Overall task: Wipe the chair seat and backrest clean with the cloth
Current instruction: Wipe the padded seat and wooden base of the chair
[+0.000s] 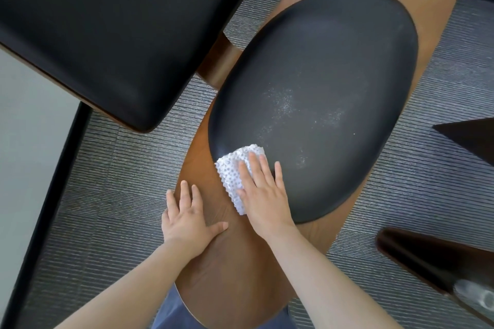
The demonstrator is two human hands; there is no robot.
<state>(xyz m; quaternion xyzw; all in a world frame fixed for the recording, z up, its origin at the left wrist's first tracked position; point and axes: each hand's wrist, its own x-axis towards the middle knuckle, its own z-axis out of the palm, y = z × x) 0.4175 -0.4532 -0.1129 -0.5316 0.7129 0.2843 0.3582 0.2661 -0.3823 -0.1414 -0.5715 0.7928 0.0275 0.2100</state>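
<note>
While my right hand (263, 195) lies flat with straight fingers, pressing the folded white cloth (232, 171) onto the near left edge of the chair's oval black pad (334, 75), my left hand (187, 219) rests open on the wooden shell (213, 262) just beside it, bracing. A scatter of pale dust (283, 107) sits toward the pad's middle, beyond the cloth. To do this well, I reckon I should keep my palm's weight even, push long overlapping strokes through the specks, and gather them toward one edge rather than smear them. The large black cushion (107, 21) at upper left will need its own pass.
</note>
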